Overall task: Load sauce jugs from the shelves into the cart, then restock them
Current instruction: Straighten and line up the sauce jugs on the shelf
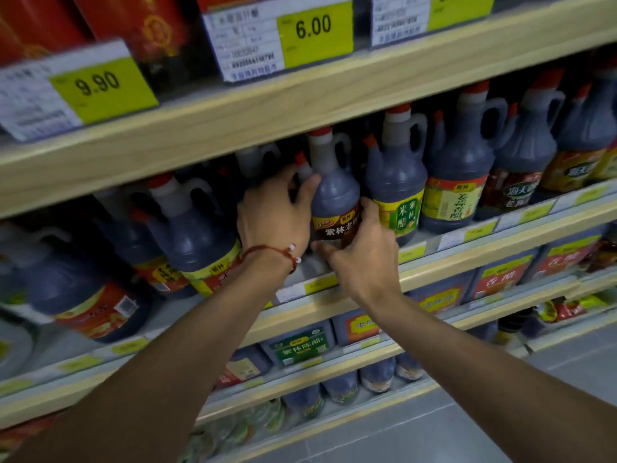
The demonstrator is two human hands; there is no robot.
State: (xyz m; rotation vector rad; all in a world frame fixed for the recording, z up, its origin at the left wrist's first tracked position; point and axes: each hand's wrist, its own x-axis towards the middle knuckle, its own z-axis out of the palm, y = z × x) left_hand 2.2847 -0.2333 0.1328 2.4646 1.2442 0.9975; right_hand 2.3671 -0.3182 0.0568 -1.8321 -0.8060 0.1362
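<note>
Brown-labelled sauce jug stands in the front row of the middle shelf. Its base is hidden, so cannot tell if it is lifted yet. Left hand curls round its shoulder, thumb across the front. Right hand wraps the lower label and base. Risks: red cap sits close under the upper board and could catch on the way out. Green-label jug just beside may be dragged or tipped. Cart not in view.

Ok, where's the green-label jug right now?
In the head view, the green-label jug stands on the shelf just right of centre, directly right of the brown-label jug held by the left hand and right hand.
</note>
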